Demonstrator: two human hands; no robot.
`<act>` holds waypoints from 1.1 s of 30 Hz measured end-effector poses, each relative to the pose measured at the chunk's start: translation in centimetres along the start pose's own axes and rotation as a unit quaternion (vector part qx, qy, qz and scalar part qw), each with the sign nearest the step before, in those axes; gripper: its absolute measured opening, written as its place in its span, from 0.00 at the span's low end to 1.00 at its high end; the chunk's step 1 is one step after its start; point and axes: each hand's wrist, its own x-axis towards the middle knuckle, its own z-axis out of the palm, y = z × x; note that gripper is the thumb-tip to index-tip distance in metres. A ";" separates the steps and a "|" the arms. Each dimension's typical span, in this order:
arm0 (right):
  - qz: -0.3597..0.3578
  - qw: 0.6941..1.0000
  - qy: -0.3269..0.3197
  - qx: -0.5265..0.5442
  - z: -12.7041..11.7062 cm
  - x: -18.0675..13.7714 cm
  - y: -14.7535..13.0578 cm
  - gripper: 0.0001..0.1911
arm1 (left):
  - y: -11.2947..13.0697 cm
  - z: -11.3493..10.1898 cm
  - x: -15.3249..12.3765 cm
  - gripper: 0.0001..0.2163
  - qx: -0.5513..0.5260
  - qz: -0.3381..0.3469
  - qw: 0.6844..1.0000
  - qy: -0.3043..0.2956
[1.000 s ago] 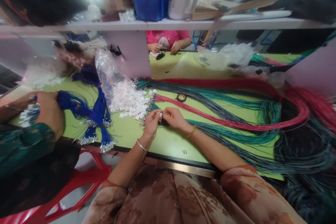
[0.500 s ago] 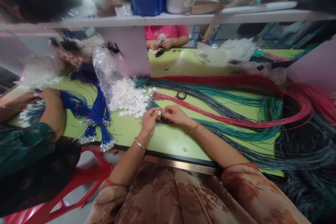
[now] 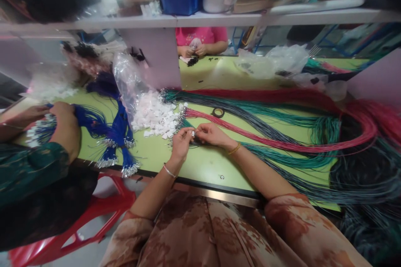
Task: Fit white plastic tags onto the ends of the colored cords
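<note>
green worktable [image 3: 200,162] under a cluttered shelf [image 3: 282,16], strewn with long bundles of red wires [image 3: 250,131] and teal wires [image 3: 282,160] that sweep in from the right. at the near edge the person's left hand [image 3: 181,144] and right hand [image 3: 212,134] meet fingertip to fingertip just above the surface. the left hand is closed in a pinch on a small white piece [image 3: 192,133]. the right hand is closed on the end of a dark wire [image 3: 196,144], whose length trails away under the wrist (the exact join is too small to make out). just beyond the left hand lies the pile of white pieces [image 3: 155,117], spilling from a plastic bag [image 3: 128,79], with a tape ring [image 3: 218,112] near it. judged step: seating a wire end into a white piece. the next move would call for a straight, steady push with both pinches kept firm, since the parts are tiny. at far left a co-worker's hand [image 3: 67,127] grips blue wires [image 3: 119,127]; another person in pink [image 3: 200,35] works across the table.
</note>
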 end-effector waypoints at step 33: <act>-0.118 0.909 0.026 -0.400 3.3 -0.3 1.1 0.08 | 1.7 -11.0 1.4 0.07 0.514 0.100 0.846 0.102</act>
